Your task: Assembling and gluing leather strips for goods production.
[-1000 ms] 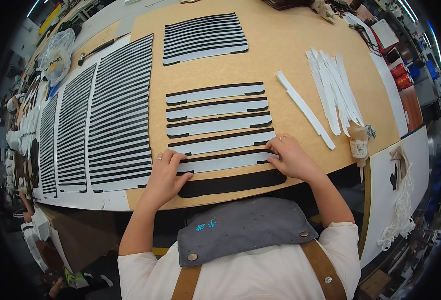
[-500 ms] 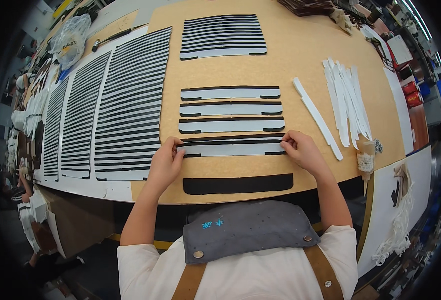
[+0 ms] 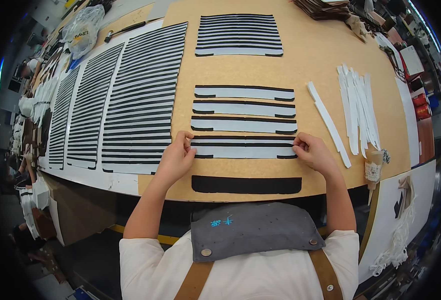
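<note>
My left hand (image 3: 180, 154) pinches the left end of a black strip with a white band along it (image 3: 243, 150). At its right end, my right hand (image 3: 314, 154) has thumb and finger closed on the same strip. It lies flat, overlapping another strip whose black edge (image 3: 243, 137) shows just beyond it. Farther off, three similar black-and-white strips (image 3: 244, 125) lie apart in a row. Nearer to me, a plain black strip (image 3: 246, 185) lies near the table's front edge.
Overlapped striped strips (image 3: 239, 35) lie at the far middle, with long striped rows (image 3: 145, 100) on the left. To the right are a stepped white bar (image 3: 329, 125), a bundle of white strips (image 3: 358, 110) and a bottle (image 3: 373, 167). A hammer (image 3: 125, 31) lies far left.
The whole view has shifted, so the table appears farther right. The held strip has slid slightly toward me over the strip beneath, widening the white gap between their black edges. Both hands keep hold.
</note>
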Available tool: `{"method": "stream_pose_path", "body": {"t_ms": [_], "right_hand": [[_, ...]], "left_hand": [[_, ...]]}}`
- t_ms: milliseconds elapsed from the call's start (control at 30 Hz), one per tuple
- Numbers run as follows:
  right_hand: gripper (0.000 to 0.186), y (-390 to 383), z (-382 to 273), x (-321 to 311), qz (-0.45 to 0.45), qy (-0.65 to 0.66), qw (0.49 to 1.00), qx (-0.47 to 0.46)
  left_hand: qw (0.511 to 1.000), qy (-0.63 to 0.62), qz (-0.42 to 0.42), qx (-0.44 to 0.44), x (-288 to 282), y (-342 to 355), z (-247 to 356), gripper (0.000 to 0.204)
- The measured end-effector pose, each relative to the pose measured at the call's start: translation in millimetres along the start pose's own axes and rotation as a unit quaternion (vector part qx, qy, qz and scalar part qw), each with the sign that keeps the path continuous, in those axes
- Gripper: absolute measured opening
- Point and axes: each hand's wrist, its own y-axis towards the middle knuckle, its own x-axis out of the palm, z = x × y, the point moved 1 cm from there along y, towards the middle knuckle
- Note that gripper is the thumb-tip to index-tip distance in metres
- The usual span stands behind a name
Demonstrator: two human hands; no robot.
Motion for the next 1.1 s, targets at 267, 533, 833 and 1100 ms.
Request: {"method": "stream_pose_path", "body": {"t_ms": [267,533,833,1100], "right_hand": [[0.008,0.9,-1.5,1.7,0.004,-0.008,1.0,0.028],[0.028,1.0,2.4,3.5,0.053,-0.152,0.987,-0.009],[0.031,4.9,-2.1,7.1,0.044,-0.067,0.996,0.036],[0.019,7.7,2.3,-6.2,-0.012,-0.034,0.998,0.047]], "left_hand": [[0.991,0.109,0.031,0.075,-4.3,2.2,7.5,0.036],[0.998,0.014,-0.061,-0.006,-12.9,16.3,9.2,0.035],[0.998,0.019,-0.056,0.032,-15.1,17.6,4.5,0.021],[0.993,-0.088,-0.083,0.006,-19.0,11.3,-2.3,0.015]]}}
